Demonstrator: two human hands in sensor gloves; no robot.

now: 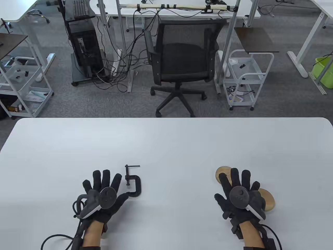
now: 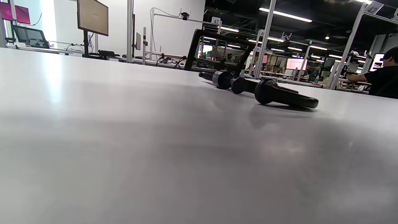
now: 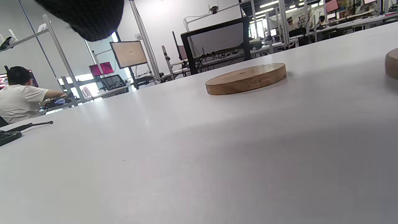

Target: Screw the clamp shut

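Fingers (image 1: 102, 179) spread beside clamp (image 1: 133, 182)

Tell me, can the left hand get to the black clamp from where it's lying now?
Probably yes. The left hand lies flat and open on the table, and the clamp lies right beside its thumb side, with nothing visible between them. The right hand is far off, over the wooden discs.

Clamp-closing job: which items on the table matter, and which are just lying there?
Job:
- C-clamp, lying flat, untouched
- left hand, fingers spread, beside the clamp
- right hand, fingers spread, over the discs

Lying about:
- far wooden disc, partly under the right hand's fingers
- near wooden disc at that hand's outer edge
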